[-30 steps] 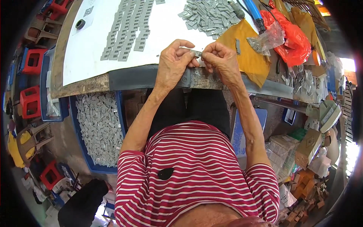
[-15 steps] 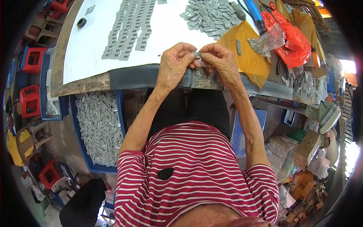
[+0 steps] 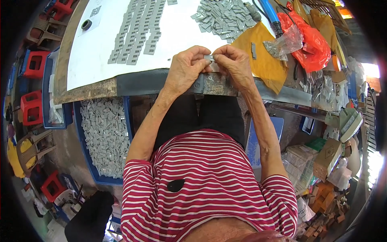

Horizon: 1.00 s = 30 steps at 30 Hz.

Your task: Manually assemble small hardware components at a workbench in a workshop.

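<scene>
Over the front edge of the white-topped table, my left hand [image 3: 187,66] and my right hand [image 3: 232,64] meet, each pinching one end of a small grey plastic piece [image 3: 209,58]. Fingers cover most of it. Beyond my left hand, similar grey pieces lie in long overlapping rows [image 3: 137,34]. Further off, past my hands, a loose heap of grey pieces [image 3: 225,19] spreads over the white sheet. A single grey piece [image 3: 253,51] rests on a brown envelope [image 3: 264,60] beside my right hand.
A blue screwdriver-like power tool [image 3: 271,14], a red plastic bag [image 3: 316,44] and a clear bag of small metal parts [image 3: 282,46] crowd the table's right. A black ring [image 3: 86,24] lies far left. Below the table edge stands a blue bin [image 3: 93,171] full of grey pieces.
My fingers have shifted slightly around the small grey piece, and more of it shows between them. The rows and the heap look the same.
</scene>
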Available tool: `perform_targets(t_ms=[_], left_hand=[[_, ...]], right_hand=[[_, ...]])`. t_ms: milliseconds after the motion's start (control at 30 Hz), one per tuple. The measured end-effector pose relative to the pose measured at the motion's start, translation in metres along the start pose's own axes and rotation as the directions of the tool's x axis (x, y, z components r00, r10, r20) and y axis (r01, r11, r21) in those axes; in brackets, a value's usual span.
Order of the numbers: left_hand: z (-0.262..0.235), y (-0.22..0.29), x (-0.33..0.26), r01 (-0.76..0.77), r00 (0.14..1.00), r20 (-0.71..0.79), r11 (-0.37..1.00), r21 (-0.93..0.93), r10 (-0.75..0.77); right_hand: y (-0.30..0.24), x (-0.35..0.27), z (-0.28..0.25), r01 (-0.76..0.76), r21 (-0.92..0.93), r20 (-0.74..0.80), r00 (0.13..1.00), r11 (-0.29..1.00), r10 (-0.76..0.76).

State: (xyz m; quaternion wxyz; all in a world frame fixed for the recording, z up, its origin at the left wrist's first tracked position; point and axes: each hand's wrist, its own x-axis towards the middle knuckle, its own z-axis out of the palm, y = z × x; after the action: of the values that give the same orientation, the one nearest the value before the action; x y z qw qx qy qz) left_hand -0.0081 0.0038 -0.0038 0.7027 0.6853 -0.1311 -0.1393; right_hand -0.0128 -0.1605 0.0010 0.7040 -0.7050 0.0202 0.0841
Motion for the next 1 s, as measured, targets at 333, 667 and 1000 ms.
perform_targets(t_ms=[333, 667, 1000], left_hand=[[-0.002, 0.007, 0.001, -0.012, 1.000, 0.015, 0.967, 0.253, 0.008], [-0.004, 0.005, 0.008, -0.372, 0.914, 0.088, 0.731, 0.572, 0.396], [-0.013, 0.002, 0.011, -0.350, 0.919, 0.068, 0.724, 0.594, 0.388]], right_hand=[[-0.003, 0.003, -0.005, 0.005, 0.004, 0.106, 0.994, 1.000, -0.005], [-0.011, 0.005, -0.003, 0.019, -0.071, 0.037, 0.999, 0.997, -0.016], [0.002, 0.012, -0.003, -0.009, 0.112, 0.068, 0.998, 0.994, 0.002]])
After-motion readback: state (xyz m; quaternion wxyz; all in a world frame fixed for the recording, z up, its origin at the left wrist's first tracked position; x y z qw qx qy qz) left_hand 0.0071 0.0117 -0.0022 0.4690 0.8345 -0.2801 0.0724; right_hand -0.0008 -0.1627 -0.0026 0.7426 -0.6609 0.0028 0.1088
